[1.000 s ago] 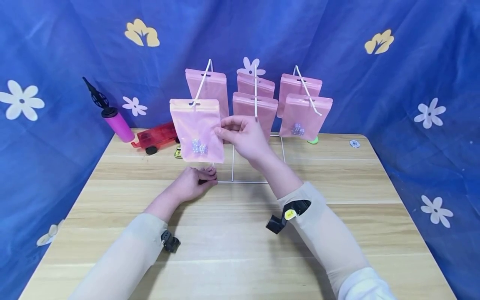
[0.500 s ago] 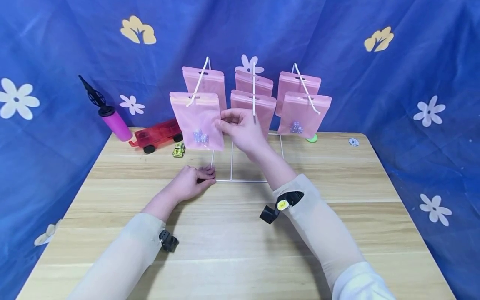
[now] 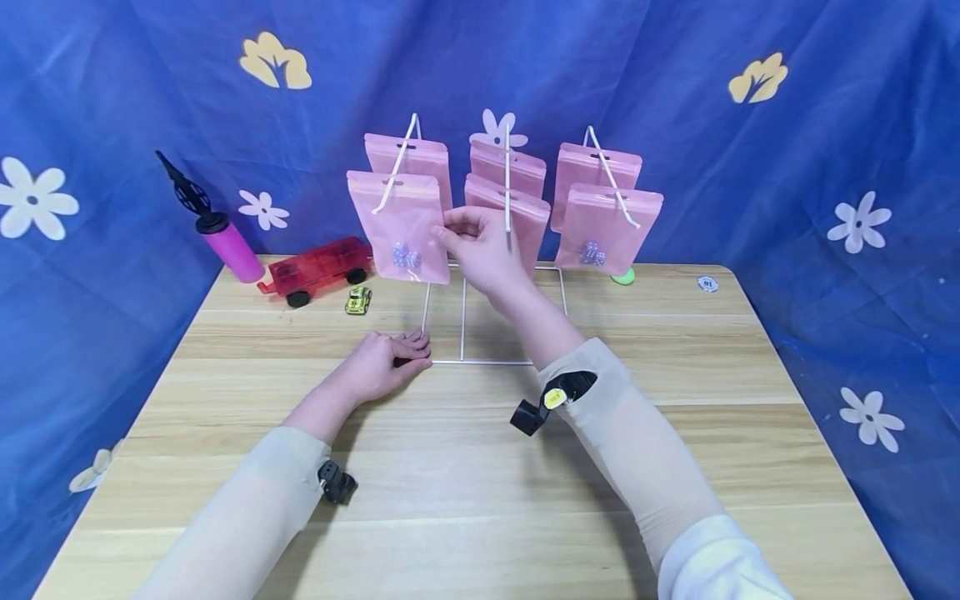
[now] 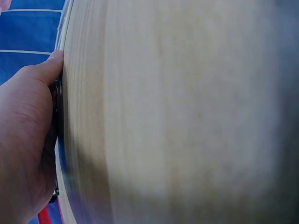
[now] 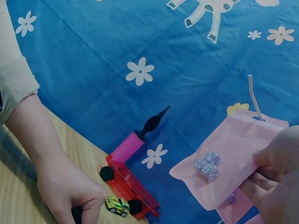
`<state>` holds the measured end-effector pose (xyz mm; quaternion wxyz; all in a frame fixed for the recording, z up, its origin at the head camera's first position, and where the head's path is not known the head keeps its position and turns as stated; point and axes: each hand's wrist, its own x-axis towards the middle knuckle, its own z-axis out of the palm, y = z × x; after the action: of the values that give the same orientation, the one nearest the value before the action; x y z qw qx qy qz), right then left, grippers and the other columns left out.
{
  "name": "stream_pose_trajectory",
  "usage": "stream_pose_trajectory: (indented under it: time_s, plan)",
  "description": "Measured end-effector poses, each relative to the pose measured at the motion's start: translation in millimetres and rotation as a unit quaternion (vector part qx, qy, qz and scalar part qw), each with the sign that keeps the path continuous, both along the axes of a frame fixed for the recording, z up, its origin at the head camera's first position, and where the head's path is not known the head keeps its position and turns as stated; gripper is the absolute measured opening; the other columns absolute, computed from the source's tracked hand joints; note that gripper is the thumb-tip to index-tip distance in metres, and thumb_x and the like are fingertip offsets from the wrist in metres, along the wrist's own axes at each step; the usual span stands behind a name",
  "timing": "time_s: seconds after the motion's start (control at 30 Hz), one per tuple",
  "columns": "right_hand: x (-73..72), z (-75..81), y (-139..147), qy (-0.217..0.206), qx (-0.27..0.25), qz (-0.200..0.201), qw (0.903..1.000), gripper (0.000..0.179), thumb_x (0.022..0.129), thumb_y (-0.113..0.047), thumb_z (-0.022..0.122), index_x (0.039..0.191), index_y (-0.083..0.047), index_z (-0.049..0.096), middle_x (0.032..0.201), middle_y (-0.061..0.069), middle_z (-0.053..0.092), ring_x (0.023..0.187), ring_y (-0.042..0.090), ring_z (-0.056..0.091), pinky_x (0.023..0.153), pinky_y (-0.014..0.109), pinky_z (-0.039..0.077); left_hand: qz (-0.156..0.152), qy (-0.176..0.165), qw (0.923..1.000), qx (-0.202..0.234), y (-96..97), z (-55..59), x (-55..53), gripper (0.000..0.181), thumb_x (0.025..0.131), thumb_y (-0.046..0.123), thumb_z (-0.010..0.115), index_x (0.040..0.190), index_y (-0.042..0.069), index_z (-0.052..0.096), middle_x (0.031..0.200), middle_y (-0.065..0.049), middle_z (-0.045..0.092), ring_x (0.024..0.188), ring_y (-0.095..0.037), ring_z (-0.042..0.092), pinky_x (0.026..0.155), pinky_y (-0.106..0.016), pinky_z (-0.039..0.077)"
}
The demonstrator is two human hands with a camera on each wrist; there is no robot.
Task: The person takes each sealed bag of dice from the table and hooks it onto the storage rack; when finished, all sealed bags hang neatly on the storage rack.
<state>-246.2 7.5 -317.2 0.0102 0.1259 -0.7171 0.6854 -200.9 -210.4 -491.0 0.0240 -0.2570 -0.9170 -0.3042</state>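
Observation:
A pink zip bag point(image 3: 390, 229) with several dice point(image 3: 406, 256) inside hangs by its top slot from the left hook point(image 3: 395, 167) of a white wire rack. My right hand point(image 3: 486, 254) pinches the bag's right edge between thumb and fingers; the right wrist view shows the hook passing through the slot of the bag point(image 5: 229, 149). On the tabletop, my left hand point(image 3: 382, 364) holds the left front corner of the rack's wire base point(image 3: 462, 325). Its thumb lies against the wire in the left wrist view, and its other fingers are mostly hidden there.
More pink bags point(image 3: 615, 225) hang behind and to the right on the hooks. Left of the rack are a red toy trailer point(image 3: 315, 268), a small yellow-green toy car point(image 3: 358, 300) and a magenta hand pump point(image 3: 232, 250). A round chip point(image 3: 707, 284) lies back right.
My right hand has moved the bag up and back along the left hook, its slot passing from the hook's tip to farther in. The left hand stays at the base corner.

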Motion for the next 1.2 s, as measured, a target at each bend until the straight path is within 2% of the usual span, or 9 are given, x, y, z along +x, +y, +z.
stream_pose_trajectory:
  time_s: [0.23,0.43,0.5,0.7,0.83,1.0,1.1,1.2]
  plan:
    - [-1.9,0.4,-3,0.002,0.000,-0.020,0.9998,0.013,0.097,-0.002,0.077,0.109,0.004,0.077,0.100,0.011,0.077,0.094,0.017,0.073,0.085,0.025,0.060,0.003,-0.005,1.0000,-0.004,-0.7,-1.0,-1.1,0.028,0.096,0.020,0.082,0.118,0.004,0.080,0.133,-0.016,0.068,0.132,-0.032,0.061,0.118,-0.054,0.039]
    - [-0.8,-1.4,-1,0.005,0.000,-0.021,0.9998,0.014,0.098,0.000,0.075,0.110,0.005,0.076,0.102,0.013,0.076,0.095,0.018,0.073,0.086,0.025,0.060,0.000,-0.009,1.0000,-0.004,0.4,-2.9,-1.7,0.028,0.096,0.021,0.082,0.119,0.004,0.079,0.134,-0.015,0.068,0.132,-0.033,0.061,0.119,-0.056,0.038]
    - [-0.2,-2.8,1,0.012,0.008,-0.016,0.9998,0.014,0.099,0.000,0.074,0.111,0.005,0.076,0.102,0.013,0.076,0.095,0.017,0.073,0.086,0.024,0.060,-0.002,-0.006,1.0000,0.001,0.2,-3.5,-2.4,0.029,0.096,0.020,0.082,0.119,0.003,0.079,0.133,-0.016,0.068,0.131,-0.033,0.061,0.118,-0.055,0.039]
    - [2.8,-7.0,9,0.073,0.061,0.001,0.9955,0.014,0.099,-0.002,0.074,0.111,0.004,0.078,0.104,0.012,0.079,0.096,0.016,0.074,0.088,0.023,0.059,-0.006,0.000,0.9999,0.010,-1.8,-1.6,-5.9,0.028,0.096,0.019,0.082,0.119,0.002,0.079,0.132,-0.016,0.069,0.131,-0.032,0.062,0.117,-0.054,0.040]
    - [7.4,-9.4,16,0.099,0.077,0.010,0.9920,0.011,0.098,-0.004,0.076,0.107,0.002,0.080,0.101,0.010,0.080,0.091,0.016,0.075,0.084,0.025,0.060,-0.006,0.000,0.9999,0.011,-3.6,-2.0,-7.1,0.027,0.096,0.018,0.082,0.118,0.003,0.079,0.131,-0.016,0.069,0.130,-0.032,0.063,0.116,-0.052,0.042]
    - [14.5,-12.6,27,0.097,0.076,0.037,0.9916,0.010,0.098,-0.004,0.077,0.105,0.003,0.079,0.100,0.011,0.080,0.090,0.021,0.076,0.082,0.028,0.061,-0.005,0.012,0.9999,0.011,-8.6,-3.3,-5.7,0.027,0.096,0.018,0.082,0.117,0.002,0.080,0.129,-0.017,0.070,0.128,-0.032,0.064,0.114,-0.053,0.044]
    - [18.8,-15.9,38,0.097,0.073,0.052,0.9913,0.010,0.097,-0.004,0.077,0.105,0.003,0.079,0.100,0.010,0.080,0.091,0.019,0.077,0.083,0.030,0.062,-0.007,0.017,0.9998,0.007,-10.2,-1.1,-5.0,0.028,0.096,0.019,0.082,0.118,0.001,0.080,0.130,-0.016,0.070,0.127,-0.032,0.065,0.112,-0.052,0.046]
    - [24.2,-18.8,50,0.091,0.062,0.066,0.9917,0.011,0.096,-0.002,0.078,0.106,0.004,0.078,0.102,0.012,0.079,0.094,0.022,0.077,0.084,0.032,0.063,-0.009,0.019,0.9998,0.000,-11.2,1.2,-4.4,0.032,0.097,0.020,0.081,0.122,0.001,0.078,0.131,-0.015,0.070,0.127,-0.031,0.065,0.111,-0.051,0.048]
